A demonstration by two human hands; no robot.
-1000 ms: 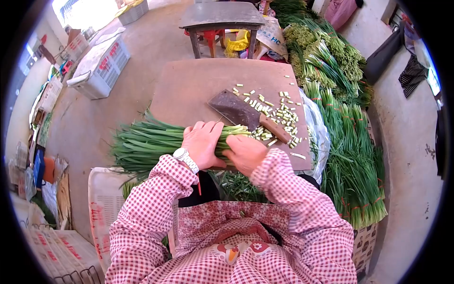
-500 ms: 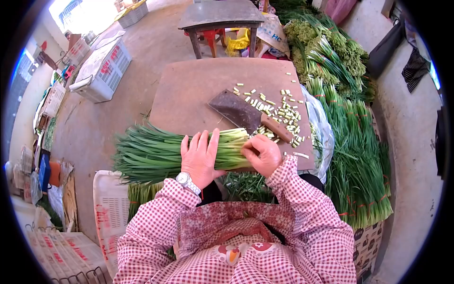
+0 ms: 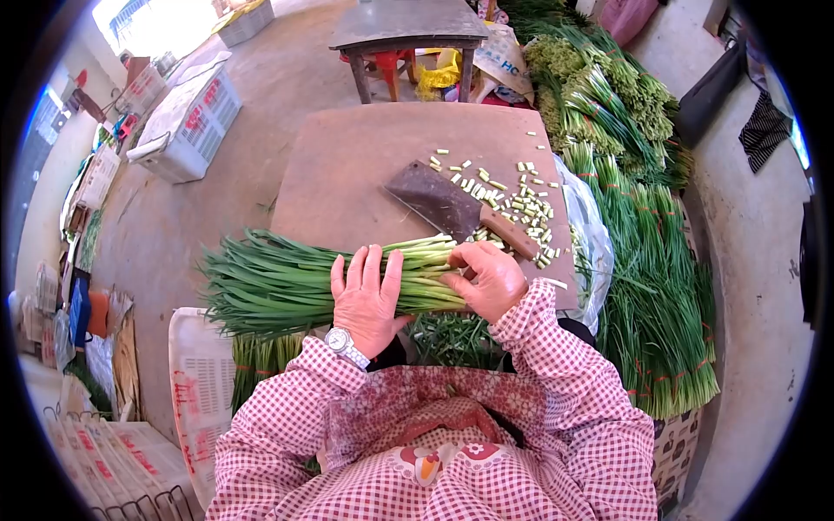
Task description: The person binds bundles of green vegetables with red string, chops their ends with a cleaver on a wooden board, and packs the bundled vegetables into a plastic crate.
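Note:
A thick bundle of garlic chives (image 3: 278, 282) lies across the near edge of the brown board, green leaves to the left and pale stems to the right. My left hand (image 3: 367, 291), a watch on its wrist, rests flat over the middle of the bundle with fingers spread and thumb on the near side. At the pale stem ends, my right hand (image 3: 491, 282) has its thumb and fingers curled around some stems. Just beyond it lies a cleaver (image 3: 434, 198) with a wooden handle, touched by neither hand. Short cut stem pieces (image 3: 528, 208) are scattered around the cleaver.
The brown board (image 3: 339, 174) is in front of me. Tied green bundles (image 3: 656, 286) are piled along the right, beside a clear plastic bag (image 3: 592, 252). White crates (image 3: 195, 117) stand at the left, and a dark table (image 3: 408, 30) stands beyond the board.
My right hand has shifted slightly right at the stem ends, and its fingers have lifted and loosened a little. The bundle's leaves reach slightly farther left. The cleaver still lies on the board.

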